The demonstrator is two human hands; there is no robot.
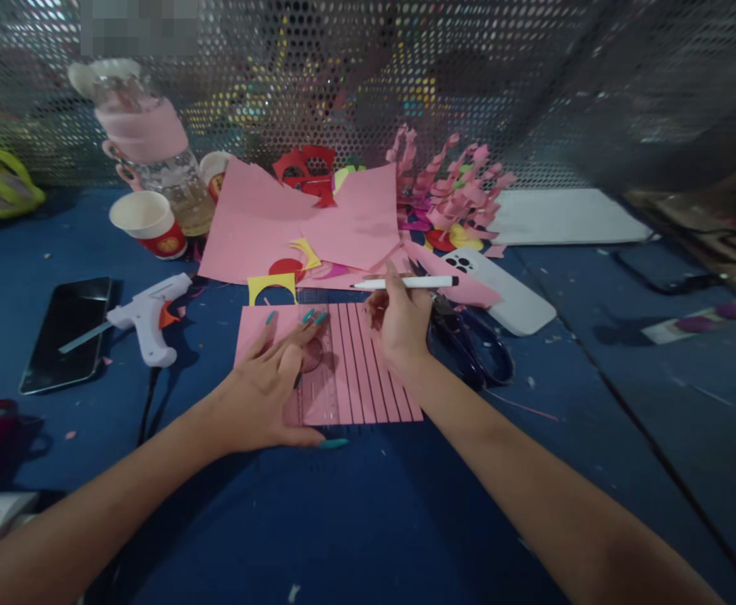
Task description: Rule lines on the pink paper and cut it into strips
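On the blue table lies a pink paper sheet (pixel 359 370) with several black parallel lines drawn across its right part. A clear plastic ruler (pixel 321 395) rests upright on the sheet, left of the lines. My left hand (pixel 267 370) lies spread over the ruler and paper, fingers apart, thumb past the near edge. My right hand (pixel 402 323) is closed around a white marker (pixel 415 282) with a black end, held nearly level above the sheet's far right. Dark-handled scissors (pixel 469 344) lie beside my right hand, partly hidden by it.
Larger pink paper pieces (pixel 248 218) and yellow and red scraps lie behind. A white glue gun (pixel 150 315) and black phone (pixel 69 332) sit left. A paper cup (pixel 150 223) and clear bottle (pixel 154 143) stand back left. A white phone (pixel 507 290) lies right.
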